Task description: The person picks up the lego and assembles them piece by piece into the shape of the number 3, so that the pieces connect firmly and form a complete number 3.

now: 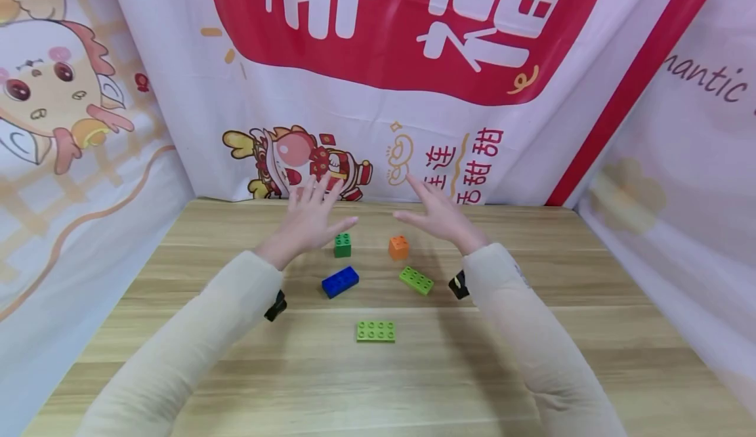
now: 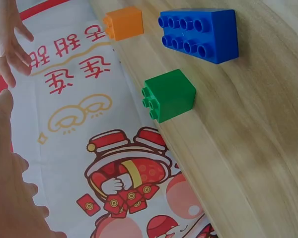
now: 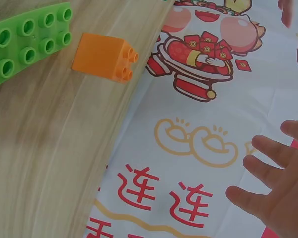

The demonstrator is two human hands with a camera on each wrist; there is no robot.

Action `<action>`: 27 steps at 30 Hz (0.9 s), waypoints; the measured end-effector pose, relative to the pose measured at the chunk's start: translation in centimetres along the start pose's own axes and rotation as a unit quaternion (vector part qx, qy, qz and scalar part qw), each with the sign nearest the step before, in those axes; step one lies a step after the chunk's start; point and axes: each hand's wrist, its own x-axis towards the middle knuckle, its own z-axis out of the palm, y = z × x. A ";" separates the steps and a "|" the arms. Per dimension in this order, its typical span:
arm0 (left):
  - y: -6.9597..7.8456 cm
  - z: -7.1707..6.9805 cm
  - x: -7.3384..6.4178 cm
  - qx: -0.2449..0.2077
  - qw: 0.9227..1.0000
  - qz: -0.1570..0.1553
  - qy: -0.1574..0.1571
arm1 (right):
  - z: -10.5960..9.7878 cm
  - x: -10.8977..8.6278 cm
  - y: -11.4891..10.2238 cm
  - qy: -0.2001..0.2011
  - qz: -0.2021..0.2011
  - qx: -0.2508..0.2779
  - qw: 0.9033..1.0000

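Both hands hover above the far part of the table, holding nothing. The left hand has its fingers spread and is nearest to a green brick. The right hand, fingers extended, is up and to the right of an orange brick. A blue brick lies at a slant nearer the front, and a lime green brick lies slanted to its right. Closest to the person, a second lime brick lies studs up. In the left wrist view the green brick shows its studs sideways.
The wooden table ends at a printed white and red cloth hanging behind it. Similar cloths hang at the left and right. Black pieces, apparently wrist gear, show beside each sleeve.
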 end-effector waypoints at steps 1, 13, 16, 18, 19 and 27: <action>0.0 0.1 -0.1 -0.003 1.000 0.002 0.002 | 0.1 0.0 0.1 0.001 -0.002 0.004 1.000; 0.1 0.8 -1.2 -0.004 1.000 0.021 0.000 | 0.7 -0.5 1.3 -0.003 -0.015 0.051 0.999; 0.2 1.0 -1.5 -0.008 1.000 0.026 -0.003 | 0.8 -0.7 1.5 -0.007 -0.020 0.063 0.998; 0.3 1.2 -1.8 -0.014 0.999 0.030 -0.008 | 1.0 -0.8 1.6 -0.009 -0.021 0.066 0.998; 0.3 1.3 -1.9 -0.015 0.999 0.031 -0.009 | 1.1 -0.8 1.7 -0.010 -0.020 0.068 0.997; 0.3 2.2 -2.9 -0.026 0.998 0.049 -0.004 | 1.6 -0.7 2.4 -0.011 -0.031 0.071 0.997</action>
